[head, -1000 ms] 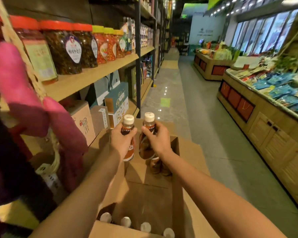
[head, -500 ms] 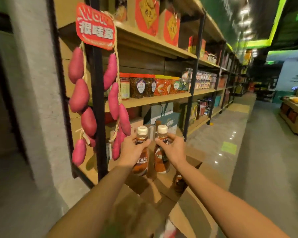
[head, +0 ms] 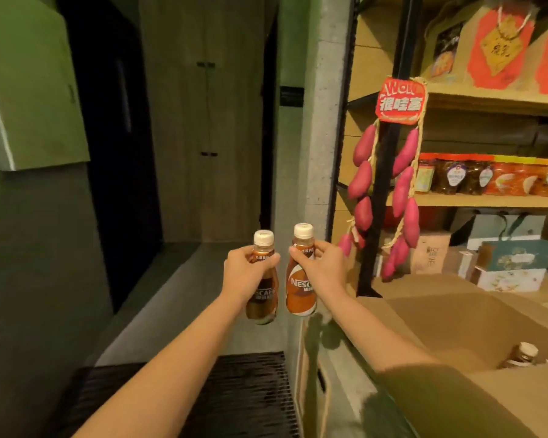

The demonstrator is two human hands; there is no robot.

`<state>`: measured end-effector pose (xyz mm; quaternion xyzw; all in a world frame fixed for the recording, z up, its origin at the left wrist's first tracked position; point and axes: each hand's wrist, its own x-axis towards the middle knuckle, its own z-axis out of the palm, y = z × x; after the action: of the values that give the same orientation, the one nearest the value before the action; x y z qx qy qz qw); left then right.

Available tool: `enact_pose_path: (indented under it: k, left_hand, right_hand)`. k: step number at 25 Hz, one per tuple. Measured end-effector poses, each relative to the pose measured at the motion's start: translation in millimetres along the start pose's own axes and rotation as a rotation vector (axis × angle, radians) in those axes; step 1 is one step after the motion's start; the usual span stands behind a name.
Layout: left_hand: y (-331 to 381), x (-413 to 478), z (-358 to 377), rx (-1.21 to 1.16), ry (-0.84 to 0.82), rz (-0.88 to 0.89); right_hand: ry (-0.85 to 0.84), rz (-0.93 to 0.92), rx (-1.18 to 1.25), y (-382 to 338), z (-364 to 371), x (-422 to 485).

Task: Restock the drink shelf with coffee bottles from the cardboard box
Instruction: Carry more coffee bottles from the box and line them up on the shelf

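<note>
gripping one coffee bottle each, the two hands are still holding the pair upright and side by side, close but not touching. the left hand (head: 244,273) is wrapping around the upper part of the left coffee bottle (head: 263,290), and the right hand (head: 325,267) is curling round the shoulder of the right coffee bottle (head: 299,289). half a second ago both bottles were showing against the shelving. now the view is swinging left and they are hanging in front of a grey pillar (head: 320,121) and a dim passage with a wooden door (head: 209,137). the cardboard box (head: 456,320), earlier beneath the hands, is now sitting open at the near right, with a capped bottle (head: 524,354) showing inside. the shelf (head: 494,201) of jars (head: 456,177) is lying at the far right, behind a black post (head: 374,263) carrying a red sign (head: 400,101) and strings of purple sweet potatoes (head: 402,191). a dark floor mat (head: 250,396) is lying near, under the left forearm.
</note>
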<state>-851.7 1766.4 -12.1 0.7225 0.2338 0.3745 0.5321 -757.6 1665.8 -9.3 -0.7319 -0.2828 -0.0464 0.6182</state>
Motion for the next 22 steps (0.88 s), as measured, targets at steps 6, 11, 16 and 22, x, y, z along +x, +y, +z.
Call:
enact_pose_path:
  k: [6, 11, 16, 22]
  left_hand:
    - [-10.7, -56.2, -212.8, 0.130, 0.322, -0.058]
    - [-19.6, -138.7, -408.4, 0.156, 0.561, -0.129]
    - [-16.9, -223.6, -590.9, 0.216, 0.752, -0.172]
    - [-13.8, -283.3, -760.7, 0.248, 0.901, -0.176]
  right_hand:
    - [-0.266, -0.058, 0.108, -89.3, 168.0, -98.6]
    - [-0.471, -0.124, 0.210, -187.5, 301.0, -233.0]
    - [-0.647, -0.168, 0.317, -283.9, 418.5, -361.7]
    - [-0.771, -0.197, 0.408, -379.2, 541.5, -466.2]
